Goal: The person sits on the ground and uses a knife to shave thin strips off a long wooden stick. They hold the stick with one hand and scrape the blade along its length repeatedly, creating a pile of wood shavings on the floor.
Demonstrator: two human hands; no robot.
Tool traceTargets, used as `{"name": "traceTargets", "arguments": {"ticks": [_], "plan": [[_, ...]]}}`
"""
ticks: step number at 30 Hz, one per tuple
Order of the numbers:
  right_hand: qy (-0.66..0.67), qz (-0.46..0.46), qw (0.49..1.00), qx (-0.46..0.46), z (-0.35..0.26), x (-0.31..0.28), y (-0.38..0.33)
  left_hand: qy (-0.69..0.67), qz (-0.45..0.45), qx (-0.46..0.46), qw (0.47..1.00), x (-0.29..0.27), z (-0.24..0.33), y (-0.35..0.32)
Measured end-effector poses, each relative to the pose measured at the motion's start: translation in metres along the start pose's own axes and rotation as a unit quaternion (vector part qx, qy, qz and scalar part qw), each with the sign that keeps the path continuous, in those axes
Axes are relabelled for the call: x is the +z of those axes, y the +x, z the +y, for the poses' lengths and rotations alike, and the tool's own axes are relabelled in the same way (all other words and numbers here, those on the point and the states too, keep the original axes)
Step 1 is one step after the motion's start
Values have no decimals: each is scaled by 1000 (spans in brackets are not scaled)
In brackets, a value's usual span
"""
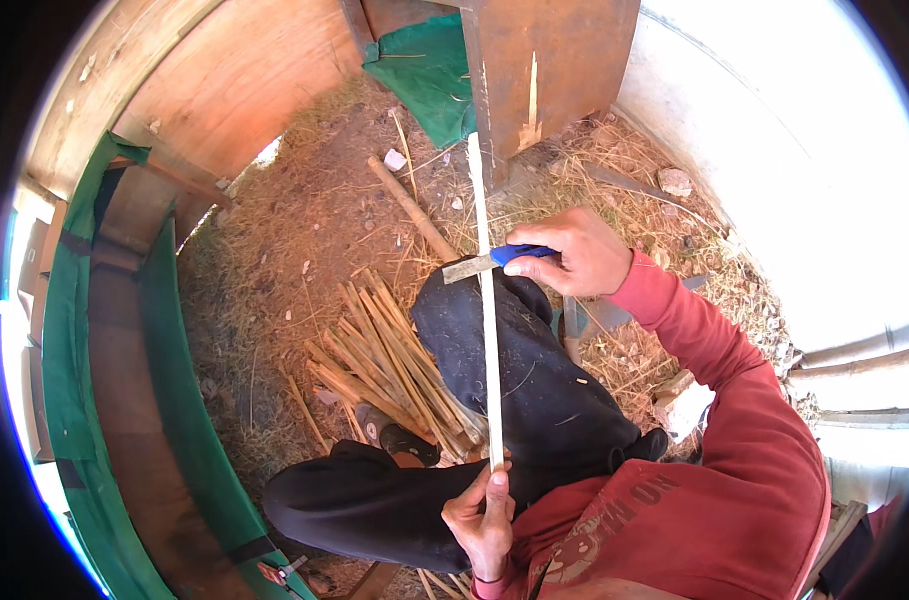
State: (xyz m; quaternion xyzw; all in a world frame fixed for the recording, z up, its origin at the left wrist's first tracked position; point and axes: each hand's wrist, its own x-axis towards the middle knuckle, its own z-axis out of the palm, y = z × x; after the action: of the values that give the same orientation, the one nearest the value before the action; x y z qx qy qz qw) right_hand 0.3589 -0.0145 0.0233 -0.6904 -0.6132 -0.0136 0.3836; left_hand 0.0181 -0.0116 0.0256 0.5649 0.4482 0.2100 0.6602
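Observation:
A long, pale strip of split wood or bamboo [491, 350] runs upright across the view, over my dark-trousered right leg. Its near end is pinched in my left hand [483, 522], thumb laid along it. Closed round the blue handle of a knife [469, 268] is my right hand [581, 252]. The knife's broad, dirty blade lies crosswise at the strip and points left; whether it cuts into the strip I cannot tell. The strip's far end reaches the edge of a brown board [557, 70].
Several split sticks [400, 360] lie bundled by my foot. Farther off, a round pole [412, 208] rests on straw-strewn soil. Green fabric [425, 75] hangs beside the board, and a green-edged wooden structure [115, 340] stands at left. A pale wall [785, 150] bounds the right.

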Motion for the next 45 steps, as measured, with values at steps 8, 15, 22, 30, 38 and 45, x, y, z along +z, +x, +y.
{"name": "traceTargets", "arguments": {"ticks": [8,15,22,30,38,45], "plan": [[-79,75,994,-22,28,16,12,-8,-15,35,999,8,5,9],[-133,155,978,26,52,4,51,-47,-13,34,998,-1,6,3],[-69,143,987,13,56,33,58,-10,-1,49,999,-15,2,3],[458,23,865,202,42,30,61,-58,-21,30,998,-20,-4,10],[-80,116,989,-54,39,21,51,-77,-23,25,996,-20,-8,10],[-28,133,986,-92,55,10,38,-83,-20,32,996,-19,-11,11]]}}
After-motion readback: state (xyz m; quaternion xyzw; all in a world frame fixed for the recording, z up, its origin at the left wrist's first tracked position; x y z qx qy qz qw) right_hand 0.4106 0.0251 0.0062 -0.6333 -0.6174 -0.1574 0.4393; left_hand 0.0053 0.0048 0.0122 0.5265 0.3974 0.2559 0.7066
